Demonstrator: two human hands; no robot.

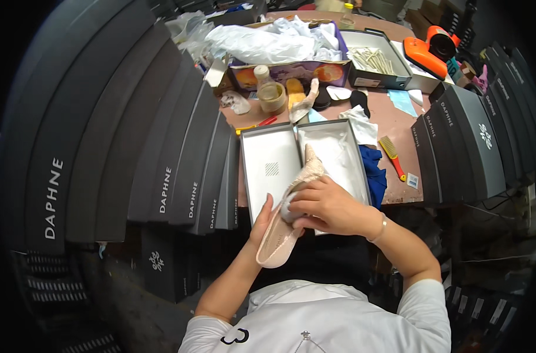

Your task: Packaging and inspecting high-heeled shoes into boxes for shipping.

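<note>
Both hands (315, 209) around pink shoe (288, 217)

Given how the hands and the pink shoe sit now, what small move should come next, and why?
Probably push the wad of paper deeper into the shoe. The right hand presses it at the shoe's opening, part of it shows outside, and the left hand braces the shoe from beneath.

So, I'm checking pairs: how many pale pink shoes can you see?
2. One shoe is held in both hands, left hand under it, right hand on top. The second shoe stands on the table beyond the open box. Others may be hidden.
</note>
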